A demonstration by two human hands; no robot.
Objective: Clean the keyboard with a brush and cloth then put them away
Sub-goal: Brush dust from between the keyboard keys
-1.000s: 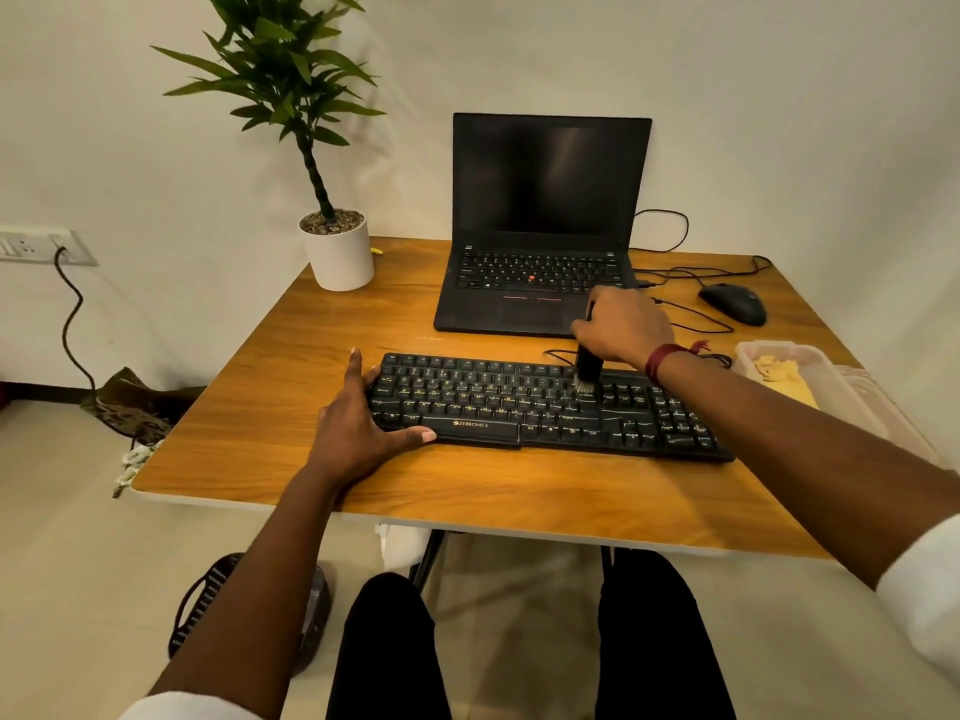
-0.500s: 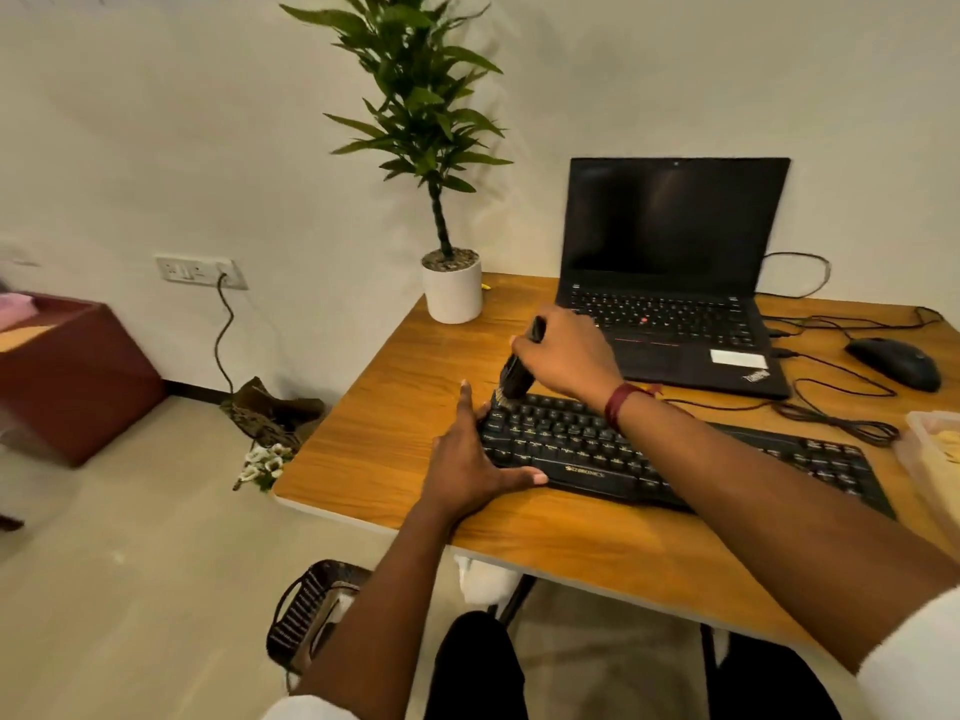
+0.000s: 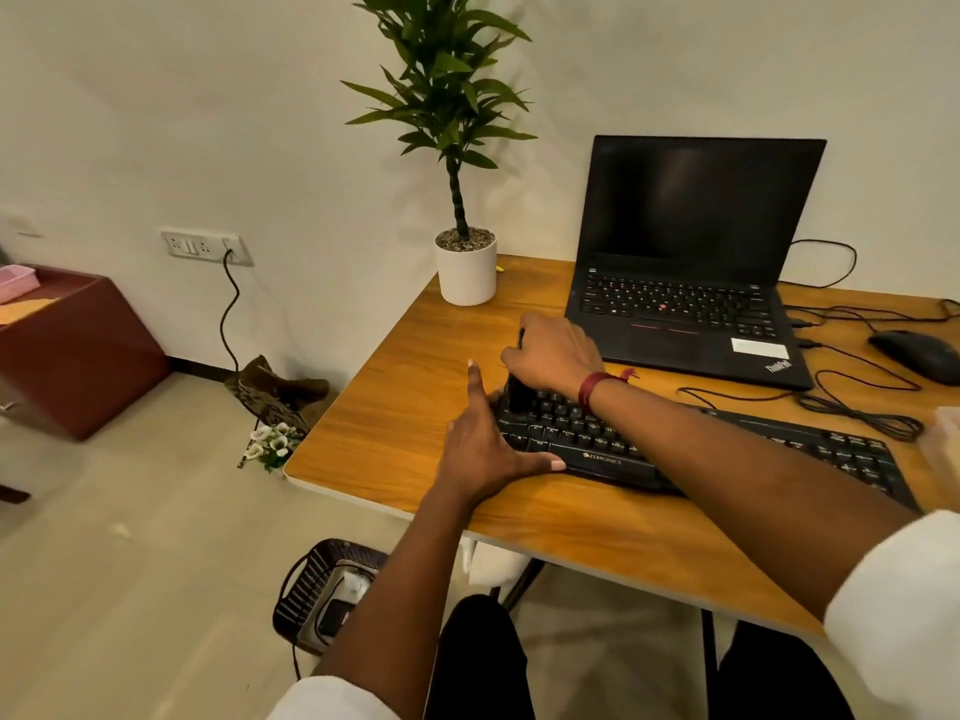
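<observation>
Presently: black full-size corded keyboard point(image 3: 701, 449), lying across the wooden desk point(image 3: 395, 407) before an open black laptop point(image 3: 680, 283). Right hand point(image 3: 553, 353), fingers wrapped around a small black brush point(image 3: 517, 392), bristles at the far-left keys. Left hand point(image 3: 480, 449), fingers spread flat, bracing the keyboard's left end. Advice: short, light strokes outward, off the edge; keep the brace firm. Cloth not discernible.
</observation>
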